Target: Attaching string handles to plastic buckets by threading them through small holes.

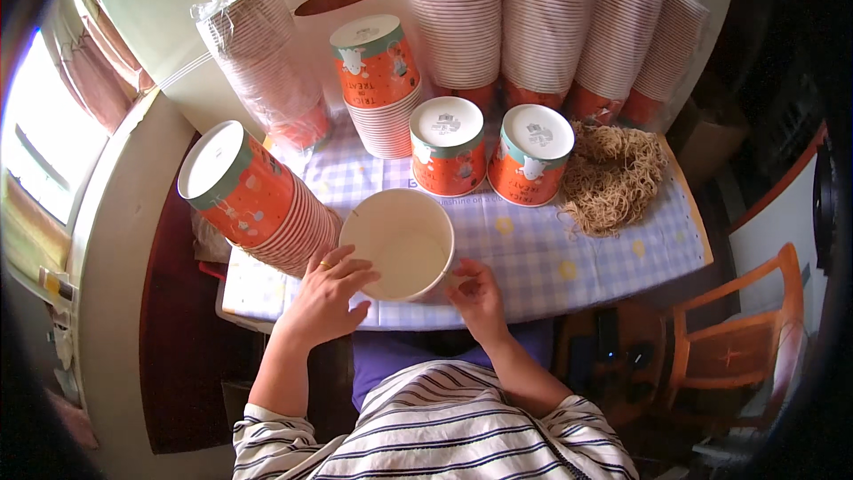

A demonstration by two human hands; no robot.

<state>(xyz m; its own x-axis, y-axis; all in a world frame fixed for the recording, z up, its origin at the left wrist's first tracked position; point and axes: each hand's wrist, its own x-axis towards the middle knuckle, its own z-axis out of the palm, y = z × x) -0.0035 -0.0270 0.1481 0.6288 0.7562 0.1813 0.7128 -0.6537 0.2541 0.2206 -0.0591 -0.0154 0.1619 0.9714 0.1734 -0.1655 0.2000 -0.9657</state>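
Note:
A paper bucket (391,244) stands at the table's near edge with its white inside facing up toward me. My left hand (329,289) is at the bucket's left side, its fingers spread and their tips by the near left rim. At the right side, my right hand (478,298) has its fingers curled together close to the rim. What those fingers pinch, if anything, is too small to make out. Left of the bucket, a leaning stack of upturned orange paper buckets (258,191) comes close to my left hand.
Behind stand two upturned orange buckets (447,147) (531,156) and another stack (378,80). A tangled heap of tan string (613,178) lies at the right. Tall plastic-wrapped bucket stacks (453,18) line the back; one more wrapped stack (258,53) leans at back left. A wooden chair (737,338) stands right.

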